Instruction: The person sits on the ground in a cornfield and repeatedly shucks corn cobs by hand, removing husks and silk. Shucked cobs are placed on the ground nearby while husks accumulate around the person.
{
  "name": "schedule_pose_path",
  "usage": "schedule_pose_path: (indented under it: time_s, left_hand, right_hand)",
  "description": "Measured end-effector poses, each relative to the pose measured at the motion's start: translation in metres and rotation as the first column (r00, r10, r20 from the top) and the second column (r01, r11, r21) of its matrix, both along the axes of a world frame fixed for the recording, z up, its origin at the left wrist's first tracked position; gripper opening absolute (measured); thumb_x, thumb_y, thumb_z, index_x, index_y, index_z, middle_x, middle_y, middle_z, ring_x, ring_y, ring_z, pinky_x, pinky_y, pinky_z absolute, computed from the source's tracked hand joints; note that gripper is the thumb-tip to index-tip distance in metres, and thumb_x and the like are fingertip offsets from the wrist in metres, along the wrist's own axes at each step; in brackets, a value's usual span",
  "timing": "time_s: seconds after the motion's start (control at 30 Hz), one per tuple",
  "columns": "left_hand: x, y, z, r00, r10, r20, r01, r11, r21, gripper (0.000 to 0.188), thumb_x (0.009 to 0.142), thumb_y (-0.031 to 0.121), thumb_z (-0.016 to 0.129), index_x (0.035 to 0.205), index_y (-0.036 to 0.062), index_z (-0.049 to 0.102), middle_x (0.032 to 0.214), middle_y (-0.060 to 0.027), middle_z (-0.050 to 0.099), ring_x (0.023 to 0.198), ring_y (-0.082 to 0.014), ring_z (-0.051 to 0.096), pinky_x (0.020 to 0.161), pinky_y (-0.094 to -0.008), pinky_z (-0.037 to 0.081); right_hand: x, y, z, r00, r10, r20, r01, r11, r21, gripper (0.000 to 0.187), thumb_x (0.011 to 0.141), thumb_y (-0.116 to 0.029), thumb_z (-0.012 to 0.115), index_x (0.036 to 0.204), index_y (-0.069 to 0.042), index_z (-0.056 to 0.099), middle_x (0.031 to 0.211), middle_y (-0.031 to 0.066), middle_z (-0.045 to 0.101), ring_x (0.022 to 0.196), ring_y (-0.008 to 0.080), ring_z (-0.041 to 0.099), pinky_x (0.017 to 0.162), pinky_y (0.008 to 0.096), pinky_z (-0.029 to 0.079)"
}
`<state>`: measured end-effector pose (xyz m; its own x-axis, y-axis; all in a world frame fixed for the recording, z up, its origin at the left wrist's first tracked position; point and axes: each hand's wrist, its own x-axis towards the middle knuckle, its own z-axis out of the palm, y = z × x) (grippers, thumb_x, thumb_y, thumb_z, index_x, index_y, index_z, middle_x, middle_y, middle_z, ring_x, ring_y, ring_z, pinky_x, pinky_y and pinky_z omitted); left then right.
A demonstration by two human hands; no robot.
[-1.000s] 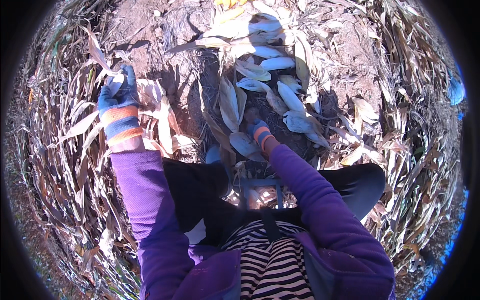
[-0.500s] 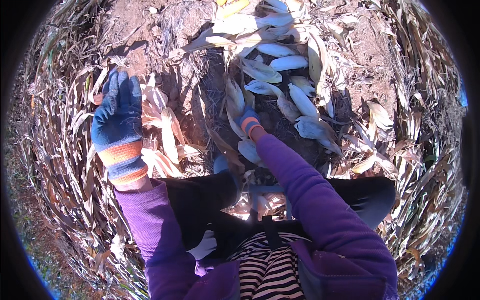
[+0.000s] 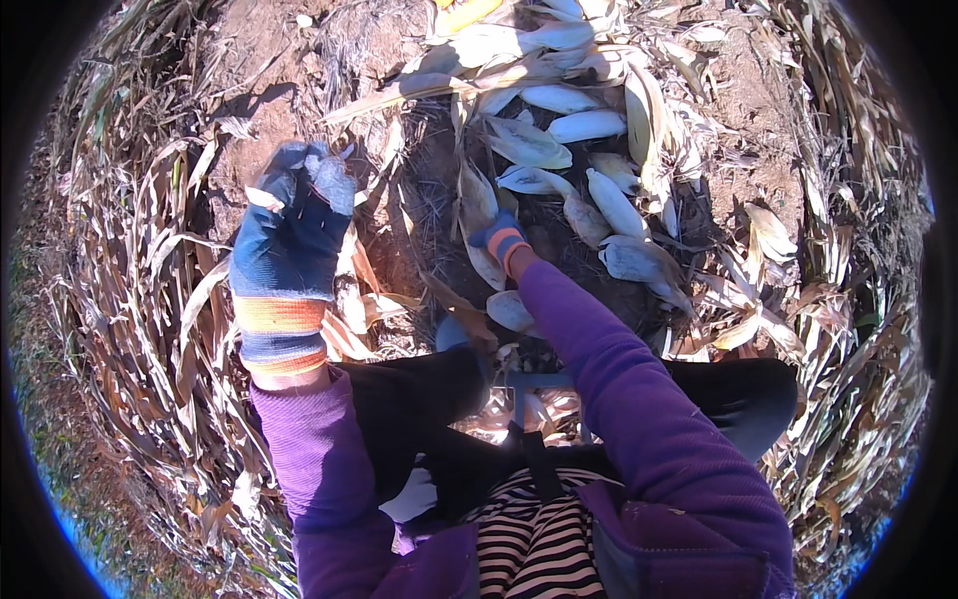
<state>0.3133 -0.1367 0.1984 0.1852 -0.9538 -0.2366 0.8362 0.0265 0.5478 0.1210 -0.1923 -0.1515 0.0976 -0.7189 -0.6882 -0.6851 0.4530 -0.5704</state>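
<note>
1 gloved right hand (image 3: 501,243) low in front of the body, back upward, laid against a husk-covered ear (image 3: 477,203) on the ground. Fingers mostly hidden by glove and husk; firm grip or mere contact, not readable from this view. Wrist nearly straight, purple right sleeve (image 3: 609,344) slanting inward and forward, probably for a short reach past the bent right knee (image 3: 733,394).

Well off to the left, a gloved left hand (image 3: 294,235), raised nearer the camera, fingers bent and foreshortened. Beside them a pale scrap of husk (image 3: 264,199); pinched or only clinging, unclear, as is how far the fingers part. Left sleeve (image 3: 319,449) almost straight up from the lower edge, perhaps out wide to keep clear of the ears.

Just beyond the right hand, a loose cluster of pale ears (image 3: 616,205), lying on dark soil at mixed angles, seemingly grouped for easy reach from a low seat. Between the legs, a blue-grey frame (image 3: 539,380), likely part of that seat. Farther forward, yellow ears (image 3: 467,13) at the top edge. On both sides, banks of dry stalks (image 3: 140,329), apparently flattened around the bare strip
</note>
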Motion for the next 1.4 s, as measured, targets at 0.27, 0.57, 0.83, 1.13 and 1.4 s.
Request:
schedule_pose_path:
  time_s: [0.27, 0.57, 0.83, 1.13, 1.4]
  left_hand:
    - [-0.035, -0.004, -0.017, 0.943, 0.015, 0.332, -0.084, 0.977, 0.195, 0.023, 0.087, 0.011, 0.057, 0.107, 0.0001, 0.059, 0.101, -0.0118, 0.064, 0.095, -0.0223, 0.061, 0.086, -0.0373, 0.050]
    - [-0.135, -0.037, -0.048, 0.758, -0.033, 0.651, -0.084, 0.985, 0.147, 0.028, 0.076, 0.011, 0.071, 0.100, 0.0019, 0.060, 0.087, -0.0055, 0.062, 0.077, -0.0123, 0.056, 0.068, -0.0255, 0.047]
    - [-0.183, -0.009, -0.020, 0.805, -0.018, 0.593, -0.035, 0.996, 0.077, 0.027, 0.084, 0.028, 0.062, 0.095, 0.0031, 0.061, 0.072, -0.0018, 0.055, 0.062, -0.0126, 0.047, 0.056, -0.0288, 0.039]
    - [-0.211, 0.001, -0.011, 0.860, -0.083, 0.504, 0.128, 0.990, -0.055, 0.026, 0.090, 0.018, 0.056, 0.105, -0.0031, 0.059, 0.088, -0.0048, 0.059, 0.075, -0.0126, 0.052, 0.068, -0.0253, 0.043]
    - [-0.223, 0.006, -0.025, 0.589, -0.028, 0.808, 0.315, 0.928, -0.197, 0.026, 0.091, 0.012, 0.049, 0.110, -0.0025, 0.057, 0.093, -0.0091, 0.062, 0.081, -0.0146, 0.057, 0.070, -0.0260, 0.046]
  right_hand:
    - [-0.046, 0.030, 0.104, 0.980, 0.005, 0.197, 0.020, 0.992, -0.125, 0.089, 0.048, -0.028, 0.084, 0.124, -0.003, 0.044, 0.112, 0.0182, 0.058, 0.102, 0.0311, 0.057, 0.088, 0.0378, 0.046]
    - [-0.091, 0.058, 0.237, 0.988, 0.039, 0.152, 0.080, 0.710, -0.699, 0.074, 0.058, -0.035, 0.078, 0.120, -0.009, 0.048, 0.105, 0.0195, 0.060, 0.097, 0.0353, 0.059, 0.082, 0.0401, 0.047]
    - [-0.134, 0.083, 0.285, 0.995, 0.084, -0.057, -0.098, 0.646, -0.757, 0.073, 0.064, -0.032, 0.074, 0.123, -0.002, 0.044, 0.112, 0.0225, 0.055, 0.103, 0.0380, 0.054, 0.088, 0.0442, 0.043]
    - [-0.155, 0.058, 0.329, 0.963, 0.166, 0.213, 0.122, 0.437, -0.891, 0.059, 0.070, -0.033, 0.070, 0.119, -0.005, 0.051, 0.109, 0.0208, 0.056, 0.101, 0.0377, 0.055, 0.087, 0.0419, 0.044]
    - [-0.169, 0.039, 0.326, 0.783, 0.108, 0.613, 0.400, 0.668, -0.628, 0.040, 0.073, -0.022, 0.075, 0.105, -0.003, 0.059, 0.094, 0.0086, 0.062, 0.087, 0.0168, 0.058, 0.077, 0.0296, 0.047]
